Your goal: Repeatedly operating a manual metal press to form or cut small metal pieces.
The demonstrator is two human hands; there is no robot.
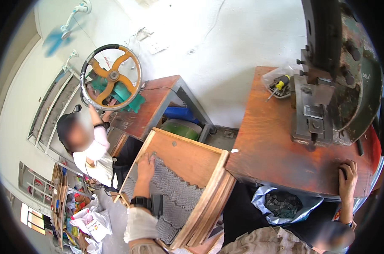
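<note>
My left hand (pixel 146 166) lies flat on the upper end of a sheet of small grey metal pieces (pixel 177 195) laid in tight rows inside a tilted wooden tray (pixel 212 183). It wears a black wrist device and a white sleeve. My right hand (pixel 348 178) rests palm down on the near right edge of an orange-brown workbench (pixel 268 144), just below a dark metal press (pixel 327 99). Neither hand holds anything that I can see.
A plastic bag of grey metal pieces (pixel 285 205) sits below the bench edge. A yellow-handled screwdriver (pixel 279 84) lies in a bag at the bench's back. At the left, a co-worker (pixel 92 148) reaches up to a large handwheel (pixel 112 76) on another bench.
</note>
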